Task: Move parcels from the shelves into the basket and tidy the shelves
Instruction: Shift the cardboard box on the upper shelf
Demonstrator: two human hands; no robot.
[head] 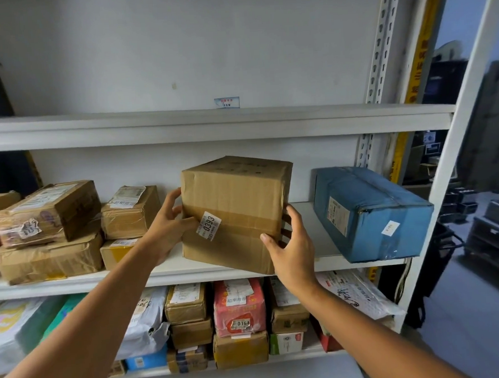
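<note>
Left hand [168,223], right hand [293,250] on box [234,195]

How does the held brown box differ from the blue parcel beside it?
The brown box is bare taped cardboard and tall; the blue parcel is blue-wrapped, long and low. The left hand and right hand hold the brown box; the blue parcel lies untouched. Both are white-labelled.

One wide-angle camera on the person's head faces the white metal shelf unit [215,123] head-on and from near, about level with its upper board, looking down on the two boards below.
</note>
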